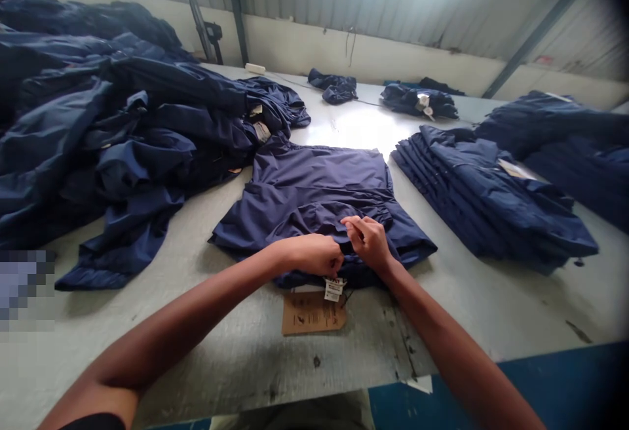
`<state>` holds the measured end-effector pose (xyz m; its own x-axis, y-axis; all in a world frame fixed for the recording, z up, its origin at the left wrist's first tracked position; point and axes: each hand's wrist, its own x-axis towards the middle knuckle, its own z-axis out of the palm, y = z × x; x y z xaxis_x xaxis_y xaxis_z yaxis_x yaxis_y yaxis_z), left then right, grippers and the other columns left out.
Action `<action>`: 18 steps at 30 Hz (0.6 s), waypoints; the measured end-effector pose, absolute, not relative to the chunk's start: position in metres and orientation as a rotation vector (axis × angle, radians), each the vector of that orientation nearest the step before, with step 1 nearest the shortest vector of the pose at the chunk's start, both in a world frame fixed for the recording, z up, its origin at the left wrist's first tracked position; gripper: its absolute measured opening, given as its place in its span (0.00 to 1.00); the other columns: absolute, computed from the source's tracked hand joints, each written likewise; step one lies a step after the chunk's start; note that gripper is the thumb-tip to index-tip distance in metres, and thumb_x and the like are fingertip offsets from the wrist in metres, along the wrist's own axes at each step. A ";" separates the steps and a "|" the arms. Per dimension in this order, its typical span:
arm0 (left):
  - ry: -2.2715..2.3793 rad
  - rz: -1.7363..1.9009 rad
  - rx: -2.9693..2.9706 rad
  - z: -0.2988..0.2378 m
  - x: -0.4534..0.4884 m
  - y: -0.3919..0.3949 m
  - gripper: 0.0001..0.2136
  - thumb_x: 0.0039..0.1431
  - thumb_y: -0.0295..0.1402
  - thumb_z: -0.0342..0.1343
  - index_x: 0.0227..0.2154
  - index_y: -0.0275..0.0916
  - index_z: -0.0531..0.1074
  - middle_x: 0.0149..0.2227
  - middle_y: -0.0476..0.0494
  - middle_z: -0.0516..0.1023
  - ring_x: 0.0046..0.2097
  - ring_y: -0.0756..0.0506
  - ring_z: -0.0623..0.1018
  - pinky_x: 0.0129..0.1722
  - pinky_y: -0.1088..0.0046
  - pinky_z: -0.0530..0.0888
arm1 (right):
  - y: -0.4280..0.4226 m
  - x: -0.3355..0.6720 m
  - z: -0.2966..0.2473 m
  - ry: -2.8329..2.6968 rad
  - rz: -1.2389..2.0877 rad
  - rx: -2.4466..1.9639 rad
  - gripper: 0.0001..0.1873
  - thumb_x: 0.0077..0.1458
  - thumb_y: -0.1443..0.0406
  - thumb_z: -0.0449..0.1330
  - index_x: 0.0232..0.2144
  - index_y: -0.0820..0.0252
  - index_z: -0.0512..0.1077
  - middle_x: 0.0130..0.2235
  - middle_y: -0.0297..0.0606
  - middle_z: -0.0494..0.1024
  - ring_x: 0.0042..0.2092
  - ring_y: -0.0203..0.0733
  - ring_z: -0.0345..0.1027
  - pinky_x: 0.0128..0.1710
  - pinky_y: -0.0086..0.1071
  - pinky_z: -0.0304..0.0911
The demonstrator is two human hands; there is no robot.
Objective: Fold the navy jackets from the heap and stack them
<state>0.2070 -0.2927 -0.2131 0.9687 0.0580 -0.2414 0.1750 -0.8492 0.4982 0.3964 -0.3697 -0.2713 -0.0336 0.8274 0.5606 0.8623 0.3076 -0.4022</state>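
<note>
A folded navy garment (pixel 319 174) of thin, slightly shiny cloth lies flat on the table in front of me. Over its near edge, my left hand (pixel 317 254) is closed, its curled fingers on the cloth. My right hand (pixel 368 240) is just to the right, also closed, thumb and fingers pinched at the same edge. The exact grip is partly hidden by the knuckles. Below my left hand hangs a small white label (pixel 334 289). A brown cardboard tag (pixel 313 314) with dark print lies under it on the tabletop.
A large loose heap of navy garments (pixel 122 109) covers the left of the pale table (pixel 221 358). On the right stands a neat stack of folded garments (pixel 472 187), with another pile (pixel 580 141) behind it. Small bundles (pixel 334 86) lie farther back.
</note>
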 end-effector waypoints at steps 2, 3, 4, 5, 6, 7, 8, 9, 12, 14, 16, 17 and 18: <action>0.107 -0.236 2.566 -0.211 0.205 -0.289 0.03 0.60 0.29 0.62 0.35 0.43 0.80 0.35 0.49 0.82 0.35 0.46 0.78 0.32 0.72 0.69 | -0.375 0.399 -0.267 -1.824 0.021 -1.529 0.16 0.71 0.61 0.51 0.44 0.55 0.79 0.36 0.37 0.85 0.33 0.42 0.74 0.41 0.35 0.66; 0.078 -0.206 2.562 -0.209 0.204 -0.287 0.04 0.60 0.29 0.61 0.34 0.43 0.80 0.35 0.49 0.82 0.35 0.47 0.78 0.32 0.72 0.68 | -0.378 0.400 -0.264 -1.833 0.067 -1.523 0.15 0.70 0.60 0.52 0.45 0.55 0.79 0.38 0.38 0.85 0.35 0.42 0.75 0.41 0.35 0.67; 0.060 -0.183 2.559 -0.207 0.203 -0.285 0.04 0.61 0.29 0.60 0.35 0.42 0.79 0.34 0.49 0.82 0.34 0.47 0.78 0.32 0.72 0.68 | -0.380 0.401 -0.261 -1.854 0.116 -1.505 0.14 0.70 0.60 0.53 0.45 0.55 0.79 0.39 0.38 0.85 0.36 0.43 0.76 0.42 0.35 0.67; 0.056 -0.167 2.556 -0.205 0.203 -0.284 0.04 0.61 0.28 0.59 0.35 0.42 0.79 0.34 0.49 0.82 0.34 0.47 0.77 0.33 0.72 0.68 | -0.383 0.402 -0.258 -1.881 0.170 -1.474 0.14 0.69 0.60 0.54 0.46 0.55 0.79 0.41 0.38 0.85 0.38 0.43 0.76 0.43 0.35 0.68; 0.065 -0.158 2.551 -0.202 0.202 -0.284 0.04 0.62 0.28 0.58 0.36 0.41 0.78 0.34 0.49 0.81 0.34 0.48 0.77 0.33 0.72 0.68 | -0.385 0.402 -0.255 -1.911 0.229 -1.436 0.14 0.69 0.60 0.54 0.48 0.55 0.78 0.42 0.38 0.85 0.39 0.43 0.77 0.44 0.35 0.68; 0.079 -0.160 2.547 -0.200 0.202 -0.283 0.04 0.63 0.28 0.58 0.36 0.41 0.78 0.34 0.49 0.81 0.33 0.48 0.76 0.33 0.72 0.67 | -0.386 0.402 -0.251 -1.936 0.286 -1.396 0.14 0.70 0.60 0.54 0.49 0.55 0.78 0.43 0.38 0.84 0.41 0.42 0.77 0.45 0.36 0.69; 0.095 -0.171 2.548 -0.197 0.202 -0.283 0.04 0.63 0.28 0.57 0.36 0.40 0.77 0.32 0.49 0.80 0.31 0.49 0.75 0.32 0.72 0.67 | -0.388 0.402 -0.248 -1.958 0.338 -1.353 0.15 0.70 0.60 0.54 0.51 0.56 0.77 0.44 0.38 0.83 0.42 0.42 0.76 0.46 0.36 0.69; 0.112 -0.180 2.552 -0.196 0.202 -0.282 0.05 0.65 0.29 0.56 0.35 0.39 0.76 0.31 0.49 0.79 0.30 0.49 0.74 0.31 0.72 0.65 | -0.389 0.403 -0.244 -1.982 0.386 -1.312 0.16 0.70 0.59 0.54 0.54 0.56 0.75 0.45 0.38 0.83 0.43 0.42 0.76 0.47 0.37 0.69; 0.137 -0.195 2.547 -0.193 0.200 -0.280 0.08 0.67 0.32 0.54 0.33 0.39 0.75 0.29 0.50 0.77 0.28 0.50 0.71 0.29 0.72 0.63 | -0.390 0.407 -0.237 -2.095 0.489 -1.244 0.23 0.67 0.53 0.61 0.60 0.56 0.72 0.50 0.41 0.80 0.49 0.45 0.74 0.52 0.40 0.69; 0.136 -0.193 2.522 -0.192 0.199 -0.278 0.08 0.68 0.33 0.54 0.35 0.39 0.76 0.30 0.50 0.77 0.29 0.50 0.71 0.30 0.73 0.63 | -0.390 0.410 -0.236 -2.161 0.546 -1.256 0.30 0.64 0.51 0.65 0.63 0.55 0.69 0.56 0.43 0.78 0.55 0.48 0.73 0.56 0.43 0.68; 0.138 -0.195 2.515 -0.191 0.198 -0.277 0.08 0.68 0.33 0.53 0.36 0.39 0.77 0.30 0.51 0.77 0.29 0.51 0.71 0.30 0.74 0.63 | -0.390 0.412 -0.237 -2.187 0.587 -1.285 0.34 0.62 0.51 0.67 0.65 0.54 0.67 0.60 0.44 0.76 0.58 0.50 0.72 0.59 0.45 0.67; 0.140 -0.192 2.526 -0.190 0.198 -0.276 0.08 0.68 0.33 0.53 0.37 0.38 0.77 0.30 0.51 0.77 0.29 0.51 0.70 0.30 0.75 0.63 | -0.390 0.413 -0.238 -2.191 0.597 -1.296 0.35 0.62 0.51 0.67 0.66 0.54 0.66 0.61 0.44 0.76 0.59 0.50 0.72 0.60 0.45 0.67; 0.143 -0.187 2.543 -0.189 0.198 -0.276 0.09 0.68 0.32 0.52 0.37 0.37 0.77 0.30 0.51 0.76 0.29 0.52 0.70 0.31 0.76 0.63 | -0.391 0.413 -0.239 -2.193 0.601 -1.304 0.36 0.62 0.51 0.67 0.67 0.54 0.65 0.62 0.45 0.75 0.60 0.51 0.71 0.61 0.45 0.67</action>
